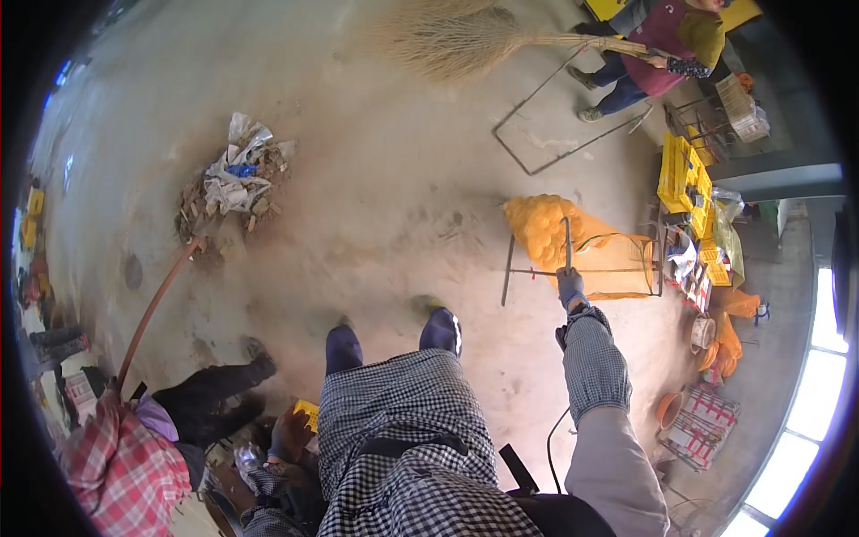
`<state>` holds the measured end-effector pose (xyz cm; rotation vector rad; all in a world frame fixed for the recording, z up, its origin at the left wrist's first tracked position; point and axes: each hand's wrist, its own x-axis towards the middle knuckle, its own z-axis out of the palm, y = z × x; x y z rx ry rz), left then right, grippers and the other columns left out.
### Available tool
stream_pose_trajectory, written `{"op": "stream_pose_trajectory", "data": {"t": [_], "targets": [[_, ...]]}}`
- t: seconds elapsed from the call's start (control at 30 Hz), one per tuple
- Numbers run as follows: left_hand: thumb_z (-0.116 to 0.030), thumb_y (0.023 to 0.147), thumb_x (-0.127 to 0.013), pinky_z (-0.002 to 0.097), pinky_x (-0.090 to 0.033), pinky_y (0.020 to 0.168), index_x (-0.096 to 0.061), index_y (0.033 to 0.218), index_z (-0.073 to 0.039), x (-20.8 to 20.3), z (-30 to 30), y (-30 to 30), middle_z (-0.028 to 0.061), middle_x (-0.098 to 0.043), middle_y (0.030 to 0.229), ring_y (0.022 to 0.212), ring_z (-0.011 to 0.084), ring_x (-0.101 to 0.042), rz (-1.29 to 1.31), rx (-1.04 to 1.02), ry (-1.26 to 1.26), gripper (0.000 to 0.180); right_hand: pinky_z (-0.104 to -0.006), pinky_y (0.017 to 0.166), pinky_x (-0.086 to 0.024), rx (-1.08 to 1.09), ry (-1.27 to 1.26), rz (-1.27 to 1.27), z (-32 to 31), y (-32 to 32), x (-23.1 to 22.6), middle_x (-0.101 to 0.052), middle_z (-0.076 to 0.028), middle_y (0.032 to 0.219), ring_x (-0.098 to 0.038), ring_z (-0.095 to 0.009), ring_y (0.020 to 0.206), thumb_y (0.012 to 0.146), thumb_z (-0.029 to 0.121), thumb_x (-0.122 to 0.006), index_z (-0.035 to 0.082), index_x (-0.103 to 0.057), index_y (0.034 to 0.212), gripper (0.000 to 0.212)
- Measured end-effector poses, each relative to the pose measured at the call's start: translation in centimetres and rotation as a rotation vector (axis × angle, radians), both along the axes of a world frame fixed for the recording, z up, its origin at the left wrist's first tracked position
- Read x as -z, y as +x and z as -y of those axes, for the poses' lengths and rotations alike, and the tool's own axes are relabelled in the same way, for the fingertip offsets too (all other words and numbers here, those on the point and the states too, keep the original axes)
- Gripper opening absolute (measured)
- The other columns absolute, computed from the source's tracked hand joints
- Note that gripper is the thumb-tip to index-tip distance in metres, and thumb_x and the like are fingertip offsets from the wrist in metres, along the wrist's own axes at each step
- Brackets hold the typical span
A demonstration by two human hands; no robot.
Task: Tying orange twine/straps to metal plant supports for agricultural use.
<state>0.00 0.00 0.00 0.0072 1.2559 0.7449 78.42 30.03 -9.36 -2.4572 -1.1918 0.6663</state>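
Observation:
My gloved right hand (570, 285) is closed round a thin metal rod (567, 240) whose far tip looks bent. Under the rod, an orange mesh bag (541, 225) full of round produce lies on the floor, its kind not clear through the mesh. The bag's slack end (622, 268) spreads over a metal frame (546, 273). Low on the left, partly in shadow beside my checked apron (403, 394), my gloved left hand (291, 436) looks curled at the edge of a yellow plastic crate (307, 414); most of this crate is hidden.
A person (134, 465) in red plaid is at the left. A long reddish handle (159, 300) reaches a rubbish heap (237, 174). Another person (671, 45) at far right holds a twig broom (465, 45) near a metal frame (510, 134). Yellow crates (680, 174) stand at right.

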Motion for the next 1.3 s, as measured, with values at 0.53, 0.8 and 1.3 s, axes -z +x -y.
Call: {"op": "stream_pose_trajectory", "data": {"t": [0.53, 0.8, 1.3], "targets": [[-0.039, 0.087, -0.054, 0.0341, -0.043, 0.083, -0.05, 0.116, -0.012, -2.7, -7.8, -32.4, 0.0068, -0.055, 0.109, 0.101, 0.0212, -0.052, -0.248, -0.102, -0.124, 0.04, -0.0412, 0.063, -0.047, 0.246, -0.076, -0.211, 19.3, -41.1, -4.6, -0.062, -0.02, 0.074, -0.062, -0.034, 0.073, 0.083, 0.036, -0.052, 0.003, -0.06, 0.084, 0.034], [-0.043, 0.089, -0.049, 0.0381, -0.031, 0.1, -0.037, 0.131, -0.016, -1.9, -18.9, -35.7, 0.011, -0.042, 0.134, 0.122, 0.0246, -0.041, -0.21, 0.391, -0.012, 0.052, -0.0412, 0.062, -0.047, 0.28, -0.122, -0.126, 30.4, -58.4, -6.3, -0.062, -0.022, 0.075, -0.061, -0.038, 0.074, 0.084, 0.032, -0.051, 0.004, -0.06, 0.086, 0.029], [-0.05, 0.086, -0.051, 0.0414, -0.027, 0.103, -0.036, 0.134, -0.016, -5.2, -41.5, -50.2, 0.0084, -0.041, 0.135, 0.124, 0.0251, -0.039, -0.265, 0.678, 0.157, 0.061, -0.0456, 0.068, -0.048, 0.46, -0.268, -0.22, 40.0, -85.0, -9.6, -0.063, -0.022, 0.08, -0.06, -0.04, 0.08, 0.082, 0.042, -0.054, 0.007, -0.065, 0.086, 0.037]]}}
